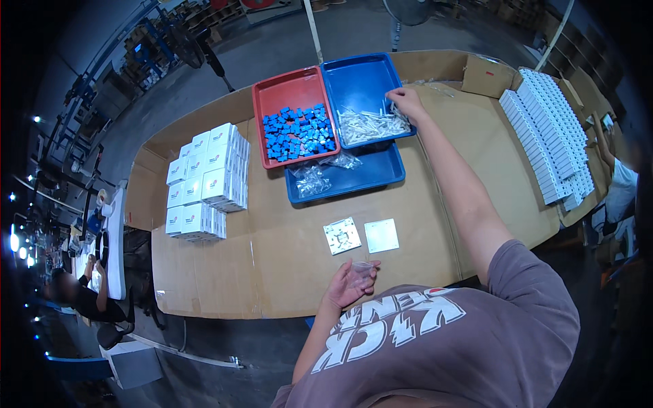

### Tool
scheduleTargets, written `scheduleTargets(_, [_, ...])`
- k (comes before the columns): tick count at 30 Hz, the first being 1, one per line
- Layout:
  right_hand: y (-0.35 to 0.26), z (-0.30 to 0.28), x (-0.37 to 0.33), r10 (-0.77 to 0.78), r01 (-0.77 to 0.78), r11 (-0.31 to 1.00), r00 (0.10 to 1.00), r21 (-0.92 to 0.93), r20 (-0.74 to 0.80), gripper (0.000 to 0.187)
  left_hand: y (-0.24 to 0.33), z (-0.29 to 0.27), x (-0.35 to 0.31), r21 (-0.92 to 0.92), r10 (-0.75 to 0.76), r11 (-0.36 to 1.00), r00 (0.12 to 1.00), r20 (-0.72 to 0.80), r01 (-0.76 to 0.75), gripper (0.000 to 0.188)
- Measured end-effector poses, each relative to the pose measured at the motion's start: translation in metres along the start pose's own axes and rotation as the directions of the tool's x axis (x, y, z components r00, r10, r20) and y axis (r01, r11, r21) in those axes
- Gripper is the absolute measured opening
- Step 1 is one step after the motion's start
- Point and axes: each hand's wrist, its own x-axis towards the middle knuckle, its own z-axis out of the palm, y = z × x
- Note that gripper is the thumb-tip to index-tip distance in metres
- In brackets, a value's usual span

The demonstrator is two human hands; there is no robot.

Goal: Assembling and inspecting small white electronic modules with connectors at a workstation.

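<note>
My left hand (350, 284), palm up near the table's front edge, holds a small clear plastic bag (362, 272). My right arm reaches far out, and my right hand (407, 103) is closed in a pinch over the right side of a blue tray (357, 71). What its fingertips hold, if anything, is too small to make out. Under that hand, many small pale stick-like pieces (371, 126) fill the tray's near part. Just beyond my left hand lie a white square plate with a dark-marked frame (341, 236) and a plain white square plate (381, 234), side by side.
A red tray (286, 92) holds many small blue parts (299, 134). Another blue tray (367, 178) in front contains clear bags (314, 182). White boxes (204, 180) are stacked at left; rows of white pieces (551, 136) stand at right. Cardboard walls (425, 68) edge the table. Other people work at both sides.
</note>
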Motion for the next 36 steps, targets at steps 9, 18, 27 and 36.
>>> scheduleTargets(9, [-0.033, -0.021, -0.056, 0.072, -0.225, 0.793, 0.957, 0.566, 0.28, 0.022, -0.003, -0.005, -0.002, 0.022, 0.03, 0.999, 0.999, -0.027, -0.029, 0.074])
scheduleTargets(18, [-0.032, -0.034, -0.143, 0.047, -0.152, 0.84, 0.977, 0.521, 0.21, 0.021, 0.002, -0.001, -0.003, 0.001, 0.203, 0.979, 0.97, -0.135, -0.205, 0.071])
scheduleTargets(27, [-0.046, 0.016, -0.304, 0.088, -0.205, 0.958, 0.876, 0.2, 0.475, 0.016, 0.026, 0.053, 0.019, 0.057, 0.295, 0.955, 0.95, -0.102, -0.29, 0.072])
scheduleTargets(36, [-0.068, 0.026, -0.31, -0.07, 0.127, 0.991, 0.741, -0.037, 0.668, 0.01, 0.036, 0.07, 0.027, 0.226, 0.302, 0.938, 0.939, -0.167, -0.261, 0.06])
